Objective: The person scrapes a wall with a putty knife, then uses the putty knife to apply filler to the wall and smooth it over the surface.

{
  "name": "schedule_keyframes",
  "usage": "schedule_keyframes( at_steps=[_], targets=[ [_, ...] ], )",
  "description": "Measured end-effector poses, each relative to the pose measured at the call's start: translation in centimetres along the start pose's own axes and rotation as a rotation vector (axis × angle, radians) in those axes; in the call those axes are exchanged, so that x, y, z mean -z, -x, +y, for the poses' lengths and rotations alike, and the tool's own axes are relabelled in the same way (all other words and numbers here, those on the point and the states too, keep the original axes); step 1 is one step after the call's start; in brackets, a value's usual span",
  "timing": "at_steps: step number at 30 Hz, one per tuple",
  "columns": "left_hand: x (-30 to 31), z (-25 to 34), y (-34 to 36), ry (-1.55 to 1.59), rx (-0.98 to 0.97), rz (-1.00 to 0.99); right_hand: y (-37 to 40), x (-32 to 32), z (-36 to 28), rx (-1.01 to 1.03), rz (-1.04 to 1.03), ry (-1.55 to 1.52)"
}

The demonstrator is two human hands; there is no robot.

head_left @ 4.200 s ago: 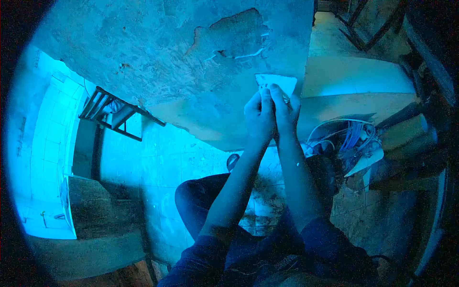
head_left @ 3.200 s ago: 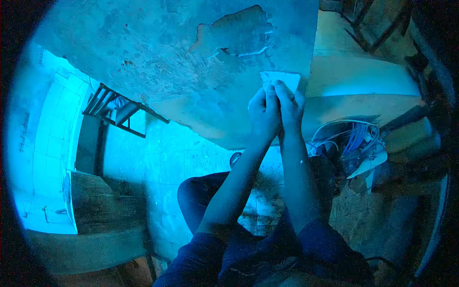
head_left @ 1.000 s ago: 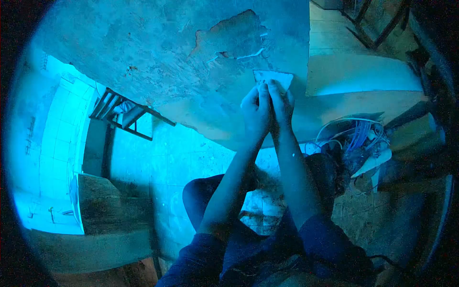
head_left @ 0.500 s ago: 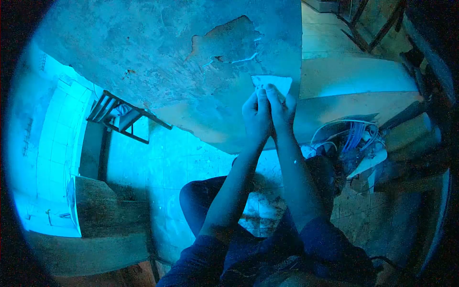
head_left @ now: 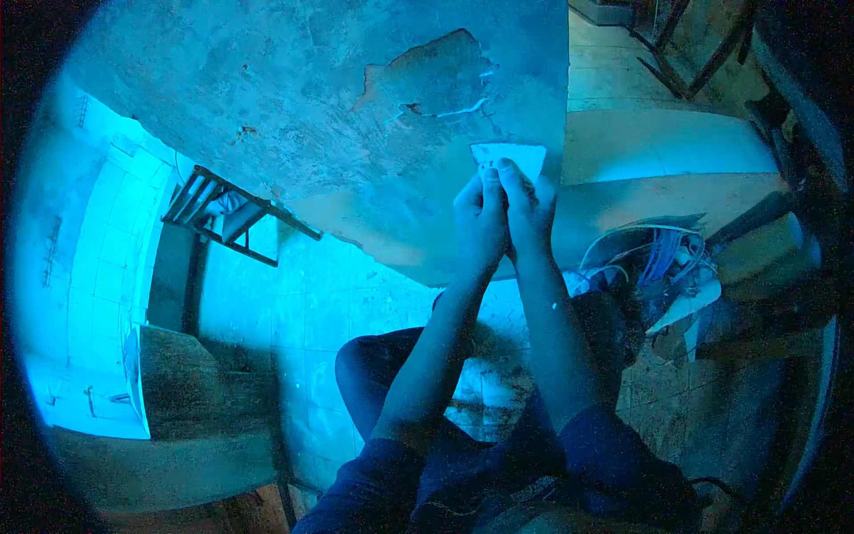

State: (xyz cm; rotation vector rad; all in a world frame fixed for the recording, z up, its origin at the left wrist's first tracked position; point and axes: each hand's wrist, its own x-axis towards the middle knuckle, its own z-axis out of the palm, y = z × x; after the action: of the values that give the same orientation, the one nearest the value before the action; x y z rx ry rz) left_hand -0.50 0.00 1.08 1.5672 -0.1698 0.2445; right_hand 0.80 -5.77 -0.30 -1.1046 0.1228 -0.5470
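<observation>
Both hands are together over the near edge of the worn table (head_left: 267, 89). Between their thumbs and fingers is a small flat pale piece (head_left: 525, 157), four-sided and wider at its far edge, with a few dark specks. My left hand (head_left: 480, 209) is closed on its left side, thumb on top. My right hand (head_left: 531, 205) grips it from the right, its thumb beside the other. The fingers under the piece are hidden. Beyond it, the tabletop has an irregular worn patch (head_left: 427, 71) with a bright streak along its lower edge.
A wooden chair or stool (head_left: 240, 218) stands left of the table. At the right, a tangle of cables or strips (head_left: 663, 254) lies in a container. A pale curved board (head_left: 658, 147) borders the table on the right. Dark furniture (head_left: 205, 383) stands lower left.
The view has shifted very slightly, so the table and hands sit a little further right. The grip on the flat piece looks the same.
</observation>
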Motion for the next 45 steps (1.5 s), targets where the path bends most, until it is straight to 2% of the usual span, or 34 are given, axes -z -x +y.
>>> schedule_keyframes(
  at_steps=[2,5,9,15,17,20,23,26,30,32,38,45],
  targets=[
    [0.1,-0.5,-0.2,-0.034,-0.003,0.003,-0.2,0.1,0.0,-0.088,-0.010,-0.055],
    [0.1,-0.2,-0.2,-0.081,-0.011,0.016,-0.3,0.0,-0.4,-0.093,-0.042,-0.146],
    [0.2,-1.7,-0.9,-0.068,-0.028,0.031,-0.7,0.1,0.7,-0.073,-0.016,-0.097],
    [0.6,-1.1,-1.5,-0.120,-0.129,0.080,-0.7,-0.7,1.5,-0.191,-0.005,-0.154],
    [0.9,-1.2,-1.7,-0.141,-0.194,0.065,-0.3,-1.2,0.6,-0.189,-0.019,-0.287],
    [1.1,-1.4,-1.7,-0.060,-0.128,0.030,-0.5,-1.3,2.1,-0.200,0.004,-0.241],
    [0.9,-1.4,-1.4,-0.110,-0.147,0.069,-0.4,-1.1,2.4,-0.204,0.073,-0.207],
    [0.7,-1.3,-0.7,-0.158,-0.136,0.049,-0.1,-0.4,2.0,-0.126,-0.011,-0.252],
    [0.8,-1.9,-0.6,-0.155,-0.079,0.007,0.0,0.1,1.3,-0.123,-0.034,-0.227],
    [0.7,-2.0,-0.8,-0.086,-0.062,0.004,-0.1,0.1,0.3,-0.091,-0.049,-0.098],
    [0.2,-1.2,-0.7,-0.045,-0.043,-0.001,-0.4,0.0,-0.8,-0.059,-0.064,-0.044],
    [0.8,-1.3,-1.2,-0.018,-0.050,0.020,-0.5,-0.6,-0.1,-0.103,-0.058,-0.046]
  ],
)
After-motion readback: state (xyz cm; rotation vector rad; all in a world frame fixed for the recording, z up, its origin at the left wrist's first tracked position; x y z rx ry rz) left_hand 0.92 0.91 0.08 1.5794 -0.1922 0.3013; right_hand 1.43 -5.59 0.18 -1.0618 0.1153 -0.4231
